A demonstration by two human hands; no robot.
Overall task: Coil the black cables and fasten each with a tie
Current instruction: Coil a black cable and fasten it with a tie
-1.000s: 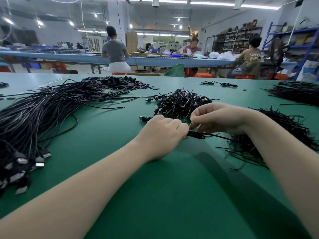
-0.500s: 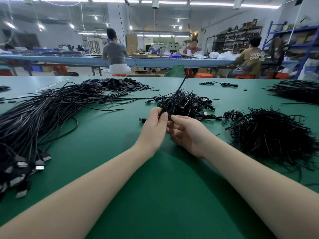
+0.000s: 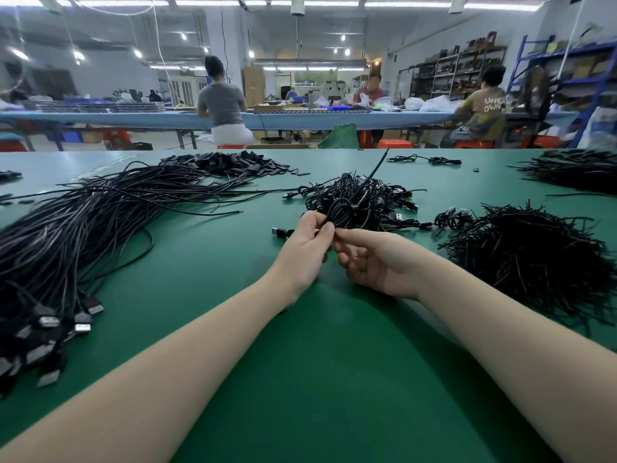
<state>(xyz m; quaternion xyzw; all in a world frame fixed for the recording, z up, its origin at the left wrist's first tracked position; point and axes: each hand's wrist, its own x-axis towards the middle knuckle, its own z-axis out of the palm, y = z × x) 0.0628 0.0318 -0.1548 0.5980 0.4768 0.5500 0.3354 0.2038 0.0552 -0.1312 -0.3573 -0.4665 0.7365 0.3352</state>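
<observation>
A wide green table [image 3: 334,379] fills the lower two thirds of the frame. At centre, the left hand [image 3: 305,252] pinches a small coiled black cable [image 3: 340,212] between thumb and fingertips, its fingers curled. The right hand [image 3: 370,262] lies palm up just right of it, fingers loosely curled, thumb and forefinger meeting the coil where the left hand grips; a thin black tie [image 3: 375,170] sticks up from the coil toward upper centre. Just behind lies a heap of coiled cables [image 3: 374,202]. A long bundle of loose cables [image 3: 83,228] sweeps across the left side, plugs at lower left. A bristly pile of ties [image 3: 534,259] sits at right. Beyond the table, across the upper frame, three seated people work at a long blue bench [image 3: 293,118], with shelving [image 3: 457,71] at upper right and strip lights overhead
</observation>
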